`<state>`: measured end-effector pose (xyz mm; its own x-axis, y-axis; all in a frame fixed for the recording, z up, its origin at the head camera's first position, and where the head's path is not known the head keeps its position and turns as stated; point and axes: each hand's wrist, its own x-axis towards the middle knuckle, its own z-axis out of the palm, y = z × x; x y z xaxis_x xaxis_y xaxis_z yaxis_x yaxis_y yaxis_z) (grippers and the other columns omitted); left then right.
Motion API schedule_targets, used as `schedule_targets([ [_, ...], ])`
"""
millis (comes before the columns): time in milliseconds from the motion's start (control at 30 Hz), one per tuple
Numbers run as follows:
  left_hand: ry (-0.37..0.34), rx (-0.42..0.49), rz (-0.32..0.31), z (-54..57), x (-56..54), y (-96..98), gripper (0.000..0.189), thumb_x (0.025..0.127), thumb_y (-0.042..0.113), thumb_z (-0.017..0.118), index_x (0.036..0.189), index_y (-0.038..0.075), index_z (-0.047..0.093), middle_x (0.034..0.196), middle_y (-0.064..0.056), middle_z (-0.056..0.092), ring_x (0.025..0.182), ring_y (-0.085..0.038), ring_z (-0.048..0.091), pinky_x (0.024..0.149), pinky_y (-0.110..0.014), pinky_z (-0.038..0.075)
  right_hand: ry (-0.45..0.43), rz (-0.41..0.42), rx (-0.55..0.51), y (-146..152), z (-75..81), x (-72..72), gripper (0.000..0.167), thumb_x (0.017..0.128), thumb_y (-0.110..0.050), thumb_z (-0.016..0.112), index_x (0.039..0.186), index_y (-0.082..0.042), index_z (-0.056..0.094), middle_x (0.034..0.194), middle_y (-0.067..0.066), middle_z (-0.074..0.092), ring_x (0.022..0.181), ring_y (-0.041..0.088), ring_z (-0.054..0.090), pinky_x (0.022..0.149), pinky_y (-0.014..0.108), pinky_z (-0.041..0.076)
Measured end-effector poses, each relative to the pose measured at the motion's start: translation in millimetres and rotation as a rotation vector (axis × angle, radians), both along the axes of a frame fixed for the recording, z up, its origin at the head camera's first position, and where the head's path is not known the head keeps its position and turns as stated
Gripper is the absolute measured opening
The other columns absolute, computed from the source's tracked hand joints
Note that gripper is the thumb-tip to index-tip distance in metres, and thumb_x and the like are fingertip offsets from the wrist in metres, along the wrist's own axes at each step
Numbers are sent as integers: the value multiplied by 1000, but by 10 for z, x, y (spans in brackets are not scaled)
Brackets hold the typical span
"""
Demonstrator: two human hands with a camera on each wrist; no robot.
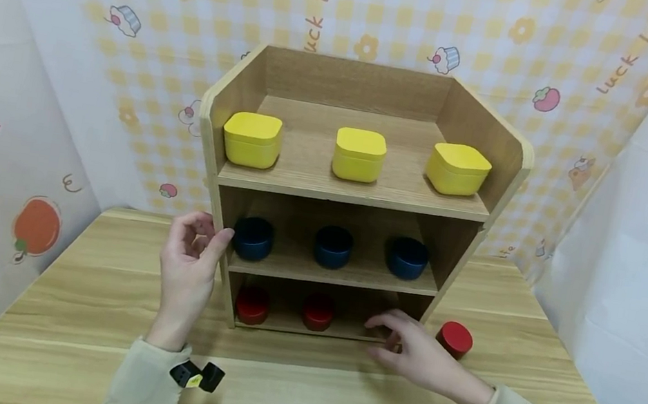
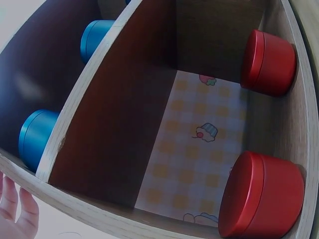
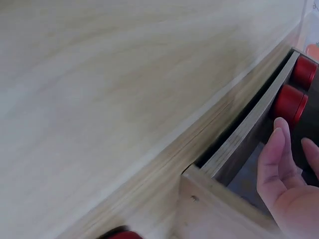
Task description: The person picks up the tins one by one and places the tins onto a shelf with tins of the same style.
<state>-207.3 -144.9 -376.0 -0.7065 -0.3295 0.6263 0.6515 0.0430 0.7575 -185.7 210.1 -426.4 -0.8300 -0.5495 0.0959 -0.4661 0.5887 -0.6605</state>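
Observation:
My left hand (image 1: 188,272) is at the left side of a small wooden shelf (image 1: 331,195), its thumb at the front edge of the side panel and its fingers loosely bent outside it. In the left wrist view, fingertips (image 2: 27,214) show beside that panel. Nothing sits between the fingers of my right hand (image 1: 420,356), which reaches loosely curved to the right end of the bottom level. Left of it on that level are two red round tins, one in the middle (image 1: 318,313) and one at the left (image 1: 252,306). Another red tin (image 1: 455,339) rests on the table behind my right wrist.
Three yellow square tins (image 1: 359,155) are spaced along the top level. Three blue round tins (image 1: 332,248) stand on the middle level. The shelf stands on a wooden table (image 1: 294,400), before a checkered cloth backdrop (image 1: 389,16), with white cloth (image 1: 628,226) at the sides.

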Motion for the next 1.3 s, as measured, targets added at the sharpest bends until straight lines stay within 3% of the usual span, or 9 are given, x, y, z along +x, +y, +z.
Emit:
schedule_targets([
  [200,2,13,-9,-7,0,12,28,89,-6,67,110,-11,49,91,-3,50,81,-16,48,68,-21,38,34,48,-28,177,-45,53,25,90,-21,73,109,-7,65,108,5,62,73,5,59,62,26,51],
  [533,-2,14,-9,-27,-3,23,28,89,-6,67,110,-11,49,91,-3,50,83,-16,49,69,-21,37,84,-9,-171,522,-12,189,20,88,-8,73,105,-13,65,92,3,63,71,10,61,56,28,51],
  [667,2,25,-15,-38,-5,25,28,88,-7,67,110,-11,50,91,-3,50,84,-16,48,69,-21,38,91,-75,-191,672,11,220,21,89,-5,71,106,-14,63,91,1,62,72,11,61,59,28,51],
  [800,-1,10,7,-18,-13,16,27,89,-6,67,110,-11,50,92,-3,51,83,-16,48,68,-21,37,93,-206,-169,784,15,203,22,89,-8,71,109,-12,62,97,6,62,77,10,61,64,28,52],
  [967,-3,15,8,-4,-18,8,28,89,-6,67,110,-11,50,92,-3,51,83,-16,49,68,-21,37,112,-343,-143,895,-15,156,33,88,-10,74,118,-8,60,100,13,60,76,11,61,60,27,50],
  [1300,-1,10,9,-1,-16,5,28,89,-6,67,110,-12,49,91,-3,51,83,-16,49,68,-20,37,159,-415,-124,1038,-112,70,38,85,-9,76,119,-4,60,104,14,60,86,10,58,68,24,51],
])
